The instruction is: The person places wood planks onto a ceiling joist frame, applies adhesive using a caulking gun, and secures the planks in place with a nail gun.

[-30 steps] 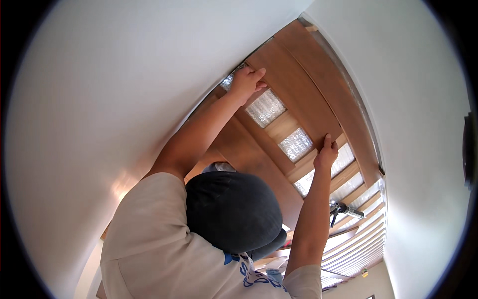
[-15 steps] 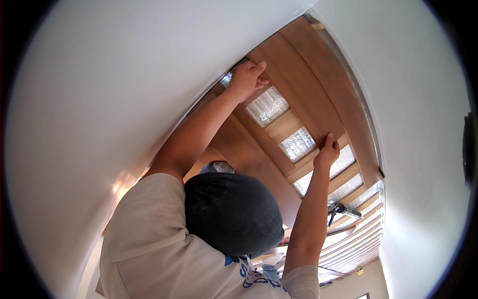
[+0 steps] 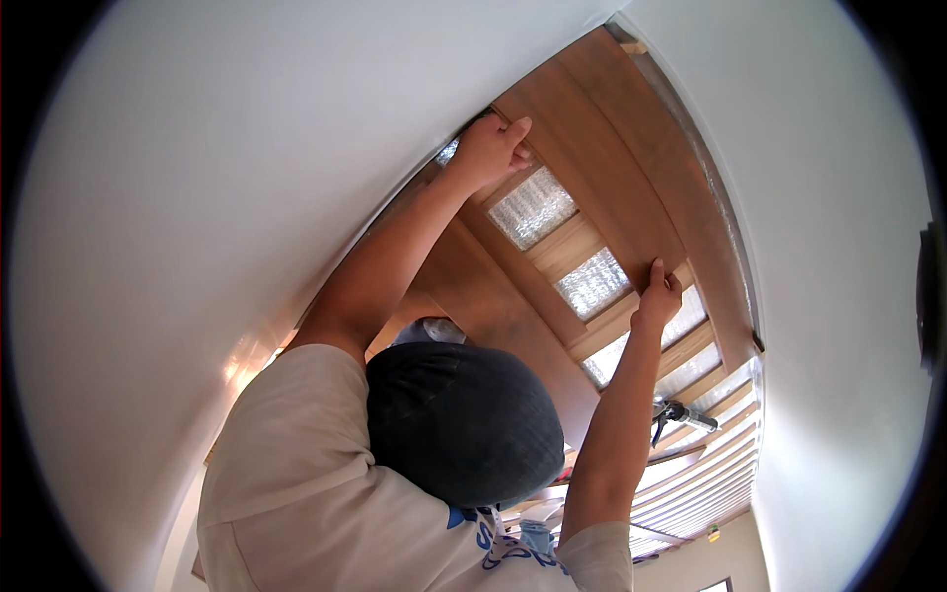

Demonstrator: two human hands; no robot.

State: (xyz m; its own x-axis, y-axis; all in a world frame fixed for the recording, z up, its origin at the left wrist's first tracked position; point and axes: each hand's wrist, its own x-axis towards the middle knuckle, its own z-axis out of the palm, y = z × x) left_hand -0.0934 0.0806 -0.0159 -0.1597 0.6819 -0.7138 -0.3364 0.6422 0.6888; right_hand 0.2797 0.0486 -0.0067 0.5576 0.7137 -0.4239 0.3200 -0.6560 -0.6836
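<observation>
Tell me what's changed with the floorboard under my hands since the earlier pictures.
The held floorboard has shifted slightly toward the neighbouring floorboard, up and right in the picture, and the dark seam between them has narrowed. Your left hand and right hand moved with it; neither has let go. The caulking gun stayed put.

The head view, a wide fisheye, looks down from close above the cap (image 3: pixel 464 424), facing past it toward the board (image 3: pixel 597 178); the slats (image 3: pixel 705 493), right of the cap, lie farther off.
</observation>
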